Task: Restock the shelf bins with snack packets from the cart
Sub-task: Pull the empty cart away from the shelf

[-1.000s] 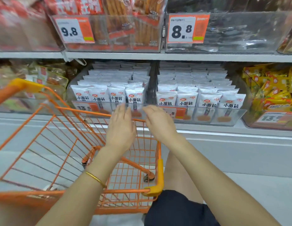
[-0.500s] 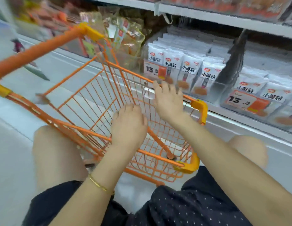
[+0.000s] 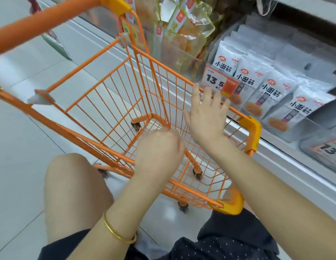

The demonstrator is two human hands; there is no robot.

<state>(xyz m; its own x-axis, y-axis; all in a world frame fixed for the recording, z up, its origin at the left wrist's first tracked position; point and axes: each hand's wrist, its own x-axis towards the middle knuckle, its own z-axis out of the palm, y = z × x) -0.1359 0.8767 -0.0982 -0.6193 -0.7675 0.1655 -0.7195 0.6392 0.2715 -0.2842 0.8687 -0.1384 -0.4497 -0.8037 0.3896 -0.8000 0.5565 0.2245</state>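
One orange cart [image 3: 50, 18] stands against the shelf, and no packet shows inside its basket. The left hand [image 3: 159, 152] hangs over the basket's middle with fingers curled under; whether its grip holds anything, I cannot tell. The right hand [image 3: 206, 121] is above the cart's shelf-side rim, its grip wide, fingers spread. Beyond that rim, four white snack packets [image 3: 272, 91] stand in the front row of a clear bin [image 3: 302, 132], with one price tag [image 3: 217, 83].

Wire, film and gold

My cart [image 3: 78, 135] is orange-coated metal wire with glossy yellow plastic corner bumpers [image 3: 252, 132]; the snack packets [image 3: 302, 109] are slick white film; my bangle [image 3: 114, 231] gleams metallic.
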